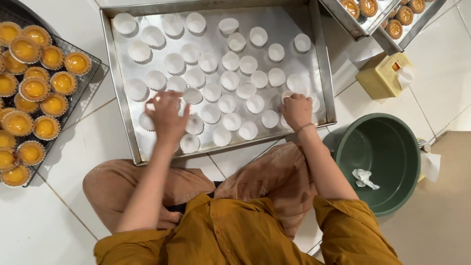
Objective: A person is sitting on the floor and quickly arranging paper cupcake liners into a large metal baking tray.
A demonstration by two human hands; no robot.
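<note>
- Here the white paper cups [211,78] fill the metal tray [321,64], upper centre of frame, just beyond both hands
- Left hand [167,115], fingers spread, rests over cups at lower left
- Right hand [296,110] curls on a small stack of cups [314,103] at lower right

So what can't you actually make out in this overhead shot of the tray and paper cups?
- Left hand: blurred, so its grip is unclear; it covers the paper cups beneath.
- Right hand: fingers curled under; what they hold is hidden.
- Wire rack of tarts: cut off by the left edge.
- Trays top right: cut by the top edge.
- Crumpled paper in the green basin: too small to identify.
</note>
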